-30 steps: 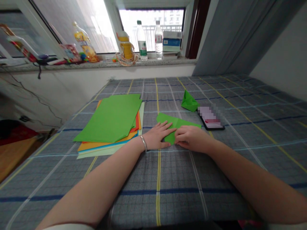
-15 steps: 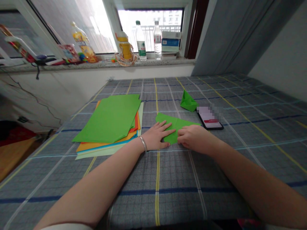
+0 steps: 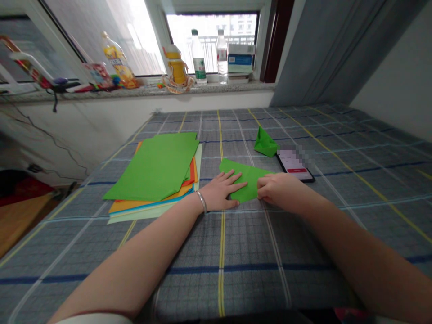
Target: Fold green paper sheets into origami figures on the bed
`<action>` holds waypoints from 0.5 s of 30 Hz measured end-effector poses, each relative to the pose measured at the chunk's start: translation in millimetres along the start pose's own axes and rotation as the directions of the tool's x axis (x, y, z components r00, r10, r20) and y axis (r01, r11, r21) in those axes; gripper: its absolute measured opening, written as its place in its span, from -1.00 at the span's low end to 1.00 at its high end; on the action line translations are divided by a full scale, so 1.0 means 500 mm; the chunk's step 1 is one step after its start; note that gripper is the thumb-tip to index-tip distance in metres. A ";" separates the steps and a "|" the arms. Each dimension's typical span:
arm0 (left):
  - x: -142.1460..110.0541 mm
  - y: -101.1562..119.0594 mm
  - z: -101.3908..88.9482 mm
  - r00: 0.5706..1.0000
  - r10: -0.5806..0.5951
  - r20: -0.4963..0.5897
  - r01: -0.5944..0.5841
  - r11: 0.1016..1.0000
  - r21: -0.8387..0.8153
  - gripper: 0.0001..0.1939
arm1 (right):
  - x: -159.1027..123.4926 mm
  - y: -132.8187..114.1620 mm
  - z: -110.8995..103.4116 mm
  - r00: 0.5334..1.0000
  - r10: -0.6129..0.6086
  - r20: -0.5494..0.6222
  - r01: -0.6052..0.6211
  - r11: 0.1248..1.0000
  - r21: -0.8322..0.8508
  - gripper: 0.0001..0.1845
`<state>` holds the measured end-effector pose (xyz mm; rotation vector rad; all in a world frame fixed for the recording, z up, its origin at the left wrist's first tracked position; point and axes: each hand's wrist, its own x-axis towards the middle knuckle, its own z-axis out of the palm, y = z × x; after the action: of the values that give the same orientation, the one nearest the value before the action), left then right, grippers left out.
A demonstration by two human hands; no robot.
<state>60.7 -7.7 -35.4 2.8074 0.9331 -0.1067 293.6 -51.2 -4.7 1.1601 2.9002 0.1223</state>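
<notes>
A folded piece of green paper (image 3: 251, 182) lies on the checked cloth in front of me. My left hand (image 3: 221, 191) rests flat on its left part with the fingers spread, and a silver bangle circles the wrist. At the lower right edge of the paper, my right hand (image 3: 278, 190) has its fingers curled and pressed together on the fold. That hand hides the paper's right end. Just beyond stands a small folded green paper shape (image 3: 265, 143) with a pointed top.
A stack of coloured sheets (image 3: 155, 166), green on top, lies to the left. A phone (image 3: 294, 167) with a lit screen is right of the green shape. Bottles (image 3: 198, 60), a yellow cup (image 3: 177, 69) and boxes (image 3: 240, 58) line the windowsill.
My right hand has slid a little to the right along the paper's lower edge, uncovering more of the green surface. My left hand has stayed in place.
</notes>
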 end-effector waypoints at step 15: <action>0.001 -0.007 0.006 0.999 0.029 -0.024 -0.030 0.999 -0.018 -0.28 | -0.023 0.026 -0.015 0.988 0.139 0.067 -0.137 0.990 -0.033 -0.82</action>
<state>59.1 -5.1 -38.9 2.8099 0.8927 -0.0611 310.5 -50.5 3.5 1.3320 2.7483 0.1210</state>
